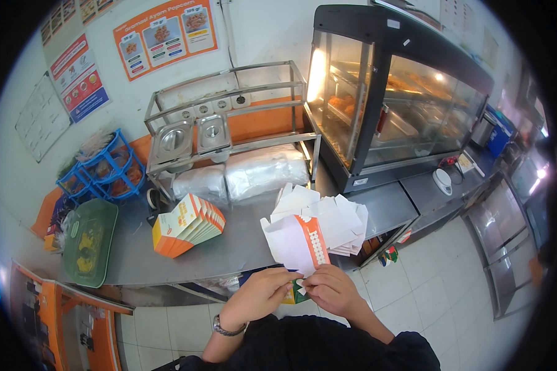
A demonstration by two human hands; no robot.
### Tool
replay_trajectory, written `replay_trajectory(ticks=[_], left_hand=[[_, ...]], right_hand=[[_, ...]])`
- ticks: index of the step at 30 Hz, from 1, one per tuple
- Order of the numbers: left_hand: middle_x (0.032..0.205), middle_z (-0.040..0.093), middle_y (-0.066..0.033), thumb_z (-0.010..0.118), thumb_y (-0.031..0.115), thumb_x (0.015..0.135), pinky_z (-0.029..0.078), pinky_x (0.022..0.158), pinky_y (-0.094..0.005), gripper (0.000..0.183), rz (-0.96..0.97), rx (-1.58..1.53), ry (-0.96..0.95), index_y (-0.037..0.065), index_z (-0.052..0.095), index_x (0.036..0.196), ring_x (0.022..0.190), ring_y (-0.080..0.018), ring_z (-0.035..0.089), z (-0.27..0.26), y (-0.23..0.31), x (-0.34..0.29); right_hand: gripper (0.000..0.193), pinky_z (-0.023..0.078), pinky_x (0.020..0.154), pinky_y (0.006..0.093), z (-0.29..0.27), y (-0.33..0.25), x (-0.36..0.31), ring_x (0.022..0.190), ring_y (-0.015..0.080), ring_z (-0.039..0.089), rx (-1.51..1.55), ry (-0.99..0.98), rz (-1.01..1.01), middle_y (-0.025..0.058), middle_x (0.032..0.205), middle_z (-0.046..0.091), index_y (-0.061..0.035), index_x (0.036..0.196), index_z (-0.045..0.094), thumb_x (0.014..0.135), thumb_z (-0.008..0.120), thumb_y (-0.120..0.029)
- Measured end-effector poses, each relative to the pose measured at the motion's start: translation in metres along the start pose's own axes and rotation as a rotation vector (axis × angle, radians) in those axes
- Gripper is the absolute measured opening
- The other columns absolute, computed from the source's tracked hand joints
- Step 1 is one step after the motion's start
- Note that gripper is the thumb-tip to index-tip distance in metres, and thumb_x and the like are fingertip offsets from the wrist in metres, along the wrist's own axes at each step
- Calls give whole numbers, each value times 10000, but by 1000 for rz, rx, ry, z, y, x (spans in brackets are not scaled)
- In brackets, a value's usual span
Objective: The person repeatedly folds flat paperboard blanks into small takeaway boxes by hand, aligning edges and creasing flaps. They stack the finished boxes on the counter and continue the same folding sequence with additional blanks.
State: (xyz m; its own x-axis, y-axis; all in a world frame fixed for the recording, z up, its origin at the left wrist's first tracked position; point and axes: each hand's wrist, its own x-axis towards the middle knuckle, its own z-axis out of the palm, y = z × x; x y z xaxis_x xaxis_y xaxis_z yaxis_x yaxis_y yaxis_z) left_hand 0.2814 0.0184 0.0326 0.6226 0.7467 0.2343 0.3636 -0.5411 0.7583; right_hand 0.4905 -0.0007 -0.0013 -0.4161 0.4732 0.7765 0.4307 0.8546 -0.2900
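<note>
Close to my body, at the counter's front edge, I hold a partly folded paper food box (294,246). Its pale inside faces up, an orange printed strip runs along its right side, and a green and yellow part shows below my fingers. My left hand (261,295) is closed on the box's near end from the left. From the right, my right hand (332,290) pinches the same end, the fingertips of both hands almost meeting there. Just beyond lies a loose pile of flat white box blanks (342,226). Nested orange, yellow and white food boxes (189,224) lie to the left.
A green tray (99,227) and blue baskets (114,166) sit at the left. Behind stands a metal rack (226,99) with lidded steel pans (173,141) and plastic-wrapped bundles (266,171) below. A lit glass food warmer (370,117) and a small white scale (442,181) are right.
</note>
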Motion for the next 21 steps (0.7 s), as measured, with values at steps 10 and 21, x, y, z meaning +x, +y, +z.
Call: replay_trajectory(ticks=[10,21], left_hand=[[792,566,-135,560,13,862,472,668,-359,248,-4,-40,8,-2,636,1098,723,-299,573,-3,4,-2],[842,606,-136,607,54,866,480,705,-340,232,-6,-174,-5,12,624,1094,774,-278,607,-3,3,-7]], right_hand=[[233,479,888,419,-9,-4,5,788,208,633,41,-72,94,12,869,657,-88,774,562,688,751,18],[188,488,753,244,-2,5,-1,818,84,606,906,-118,750,9,870,612,-43,948,563,822,699,-12]])
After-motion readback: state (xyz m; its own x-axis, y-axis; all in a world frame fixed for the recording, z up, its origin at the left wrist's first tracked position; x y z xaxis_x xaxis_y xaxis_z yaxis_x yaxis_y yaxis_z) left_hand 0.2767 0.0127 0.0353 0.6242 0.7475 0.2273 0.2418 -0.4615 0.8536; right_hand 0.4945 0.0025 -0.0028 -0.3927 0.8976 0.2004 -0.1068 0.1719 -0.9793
